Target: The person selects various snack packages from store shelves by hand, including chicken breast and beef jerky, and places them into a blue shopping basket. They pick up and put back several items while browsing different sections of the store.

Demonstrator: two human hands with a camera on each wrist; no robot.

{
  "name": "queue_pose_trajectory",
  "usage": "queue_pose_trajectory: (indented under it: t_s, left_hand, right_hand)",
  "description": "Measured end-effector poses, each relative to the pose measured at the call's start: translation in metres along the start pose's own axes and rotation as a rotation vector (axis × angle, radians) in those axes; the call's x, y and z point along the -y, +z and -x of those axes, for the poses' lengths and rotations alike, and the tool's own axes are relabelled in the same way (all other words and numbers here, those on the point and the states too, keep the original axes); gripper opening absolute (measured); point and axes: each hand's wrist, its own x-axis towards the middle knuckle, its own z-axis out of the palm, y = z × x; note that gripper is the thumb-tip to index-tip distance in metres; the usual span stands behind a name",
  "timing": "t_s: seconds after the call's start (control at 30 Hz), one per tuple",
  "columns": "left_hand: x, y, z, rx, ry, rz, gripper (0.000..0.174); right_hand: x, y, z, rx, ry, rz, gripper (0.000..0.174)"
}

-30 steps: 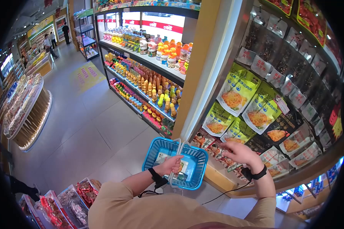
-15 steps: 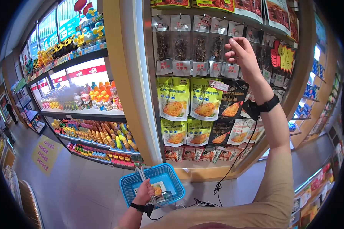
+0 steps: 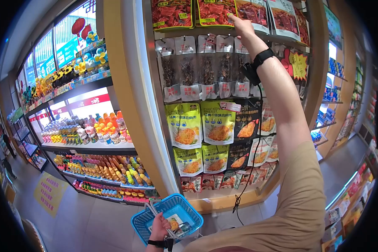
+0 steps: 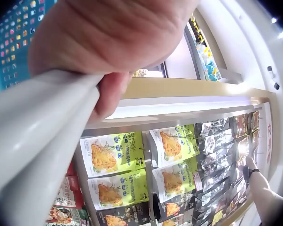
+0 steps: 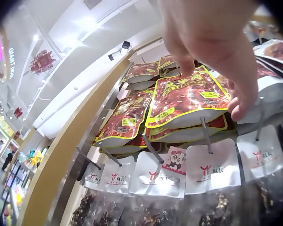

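Low in the head view, my left hand point(image 3: 160, 227) grips the pale handles point(image 4: 42, 122) of a blue plastic shopping basket point(image 3: 193, 210). Inside the basket lies a packet point(image 3: 175, 223) with a food picture. My right hand point(image 3: 244, 29) is raised to the top row of the snack rack. Its fingertips are at the lower right corner of a red snack bag with a yellow-green border point(image 3: 215, 12). From the right wrist, this red bag point(image 5: 188, 99) hangs on a metal hook, with fingers extended over its front and right side.
Below hang clear-and-silver dried meat packs point(image 3: 208, 67), then green chicken breast bags point(image 3: 217, 122) and black bags point(image 3: 246, 122). A wooden post point(image 3: 121, 63) separates this rack from shelves of toy-like containers point(image 3: 107, 126). A black cable point(image 3: 251, 168) hangs from my right wrist.
My right hand has risen from beside the lower bags, past the dried meat packs, to the red bag on top. The head view has swung right and up. The left hand keeps holding the basket.
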Motion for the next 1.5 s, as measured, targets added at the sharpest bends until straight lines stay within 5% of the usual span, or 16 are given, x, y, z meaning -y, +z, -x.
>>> queue_pose_trajectory:
  t_s: [0.17, 0.3, 0.43, 0.47, 0.73, 0.87, 1.37, 1.5]
  left_hand:
    - [0.006, -0.015, -0.027, 0.015, 0.04, 0.054, 0.047]
    - [0.011, -0.006, -0.034, -0.038, 0.058, 0.045, 0.048]
    - [0.016, 0.005, -0.036, -0.033, 0.067, 0.034, 0.047]
    - [0.018, 0.007, -0.036, -0.03, 0.072, 0.036, 0.047]
    - [0.023, 0.011, -0.055, -0.043, 0.037, 0.072, 0.045]
    - [0.03, 0.015, -0.057, -0.064, 0.038, 0.04, 0.044]
    - [0.041, 0.029, -0.046, -0.084, -0.012, -0.019, 0.043]
    - [0.041, 0.031, -0.043, -0.078, -0.027, -0.044, 0.043]
  right_hand:
    - [0.008, 0.008, -0.014, 0.026, 0.163, -0.191, 0.072]
    - [-0.008, 0.028, -0.042, -0.146, 0.279, -0.202, 0.069]
    - [0.0, 0.024, -0.036, -0.064, 0.278, -0.213, 0.061]
    - [0.008, 0.015, -0.026, 0.025, 0.298, -0.303, 0.092]
    - [0.003, 0.027, -0.032, 0.072, 0.208, -0.306, 0.039]
    - [0.0, 0.026, -0.035, 0.081, 0.196, -0.461, 0.032]
    - [0.016, 0.009, -0.005, 0.458, -0.087, -0.784, 0.047]
    - [0.039, 0.004, 0.011, 0.263, -0.085, -0.733, 0.05]
